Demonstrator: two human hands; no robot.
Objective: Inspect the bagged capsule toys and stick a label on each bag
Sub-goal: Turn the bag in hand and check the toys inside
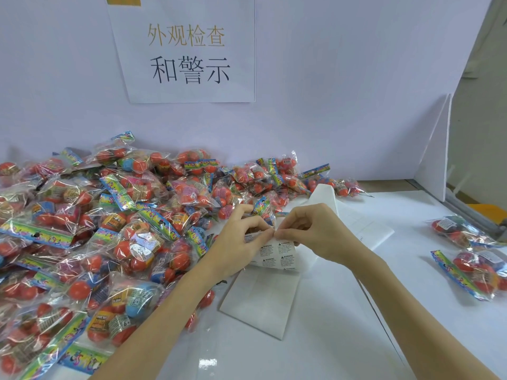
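Label sheet (277,255) at centre, curled up off worktop (343,325), printed warning blocks visible, pinched at top edge from both sides. Left hand (241,242) coming in from 7 o'clock, thumb and forefinger closed on sheet's upper edge, other fingers curled. Right hand (310,231) coming in from 5 o'clock, thumb and forefinger pinching same edge, fingertips of both hands touching at about the same spot; cannot tell whether a single label is lifted. Blank backing paper (260,303) lying flat beneath sheet, toward 6 o'clock. More white paper (329,198) folded up behind right hand at 1 o'clock. Big pile of bagged capsule toys (96,229) filling 9 to 11 o'clock, crowding right up against left wrist and forearm, some bags tucked under arm. Pile running on behind hands to 12 o'clock. Two separate bags (472,253) well apart at 3 o'clock near worktop edge. Paper sign (189,50) with Chinese characters on back wall at 12 o'clock. White divider board (436,149) upright at 2 o'clock.
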